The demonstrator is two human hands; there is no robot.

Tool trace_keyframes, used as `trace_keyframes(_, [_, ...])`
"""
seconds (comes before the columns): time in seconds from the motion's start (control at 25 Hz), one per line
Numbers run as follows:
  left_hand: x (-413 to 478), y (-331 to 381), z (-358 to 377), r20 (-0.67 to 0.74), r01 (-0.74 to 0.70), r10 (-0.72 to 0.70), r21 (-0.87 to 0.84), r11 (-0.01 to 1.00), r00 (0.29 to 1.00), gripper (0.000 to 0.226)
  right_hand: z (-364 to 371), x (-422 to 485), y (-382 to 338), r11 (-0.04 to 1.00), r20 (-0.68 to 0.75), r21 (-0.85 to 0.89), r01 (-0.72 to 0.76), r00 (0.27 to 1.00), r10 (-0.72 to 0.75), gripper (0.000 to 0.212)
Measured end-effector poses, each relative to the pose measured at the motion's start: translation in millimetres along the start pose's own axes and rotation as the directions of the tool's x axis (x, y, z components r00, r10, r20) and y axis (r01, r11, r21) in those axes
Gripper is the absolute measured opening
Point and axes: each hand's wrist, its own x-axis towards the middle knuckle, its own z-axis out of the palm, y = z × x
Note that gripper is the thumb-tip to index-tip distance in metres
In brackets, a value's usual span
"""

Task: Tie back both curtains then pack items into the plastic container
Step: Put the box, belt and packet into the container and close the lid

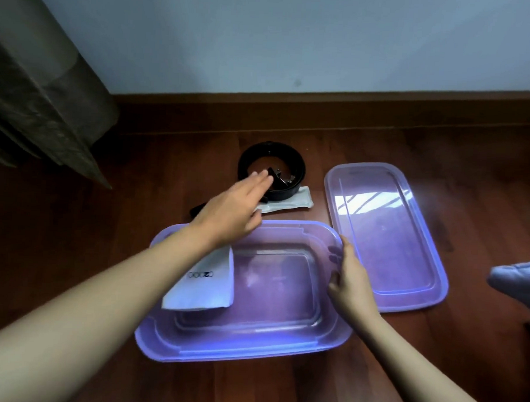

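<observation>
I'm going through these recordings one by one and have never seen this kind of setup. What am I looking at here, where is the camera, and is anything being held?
There is no machine: a person works with two bare hands. The single picture comes from a wide-angle camera worn on the head, looking forward and down at a wooden floor by a wall.

On the floor sits an open purple plastic container. Inside it, at its left side, lies a white pouch with printed lettering. The container's lid lies flat on the floor to the right. Behind the container are a coiled black belt and a white packet partly under it. A curtain hangs at the far left.

The left hand is stretched out, open, towards the belt, holding nothing. The right hand rests on the container's right rim, steadying it.
</observation>
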Motion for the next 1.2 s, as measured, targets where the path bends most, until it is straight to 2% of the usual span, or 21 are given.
trace_keyframes(0.04, [18.7,-2.4,2.6,0.115,0.053,-0.048,-0.041,0.998,0.992,0.072,-0.3,-0.5,-0.7,1.0,0.006,0.006,-0.004,1.0,0.004,0.072])
trace_keyframes(0.12, [51.3,-6.8,12.5,0.274,0.104,-0.108,0.027,0.994,0.956,0.087,-2.1,-0.3,0.0,1.0,0.015,0.009,-0.018,1.0,0.018,0.073])
trace_keyframes(0.28, [86.8,-11.2,29.3,0.441,0.019,-0.131,0.249,0.968,0.888,0.096,-5.8,0.0,0.3,0.999,0.026,-0.022,-0.028,0.999,0.029,0.075])
trace_keyframes(0.4, [96.8,-11.4,35.9,0.433,-0.07,-0.143,0.441,0.895,0.89,0.084,-5.9,0.3,1.1,0.998,0.031,-0.045,-0.033,0.999,0.034,0.076])
trace_keyframes(0.52, [98.4,-7.0,39.0,0.379,-0.145,-0.101,0.568,0.81,0.92,0.052,-5.7,-0.4,2.1,0.999,0.035,-0.039,-0.034,0.999,0.035,0.076])
trace_keyframes(0.6, [93.9,-8.1,38.4,0.39,-0.137,-0.112,0.556,0.82,0.914,0.04,-5.7,0.0,3.1,0.999,0.036,-0.035,-0.034,0.999,0.036,0.076])
trace_keyframes(0.68, [86.2,-8.3,35.8,0.397,-0.093,-0.138,0.511,0.854,0.907,0.039,-5.8,-0.4,3.7,0.999,0.04,-0.027,-0.029,0.999,0.03,0.077])
trace_keyframes(0.8, [74.0,-1.8,27.3,0.31,-0.03,-0.125,0.45,0.892,0.942,0.041,-5.1,0.2,4.2,1.0,0.055,-0.024,-0.012,0.998,0.014,0.077])
trace_keyframes(0.88, [65.2,2.8,20.9,0.182,0.001,-0.062,0.317,0.948,0.981,0.042,-3.9,3.7,7.2,1.0,0.054,-0.003,-0.008,0.999,0.008,0.077])
trace_keyframes(0.96, [51.0,9.3,14.3,0.029,-0.1,0.096,0.162,0.982,0.995,0.042,-4.1,5.9,8.4,0.998,0.033,0.06,-0.003,0.999,0.001,0.065])
trace_keyframes(1.08, [9.3,32.9,9.2,-0.192,-0.293,0.3,0.065,0.954,0.934,0.034,-5.5,2.0,5.4,0.946,0.032,0.323,-0.012,0.999,0.001,0.039])
trace_keyframes(1.2, [-46.5,55.3,15.1,-0.216,-0.411,0.403,0.008,0.912,0.889,0.026,-5.6,2.5,7.5,0.846,0.04,0.531,-0.043,0.999,0.026,0.031])
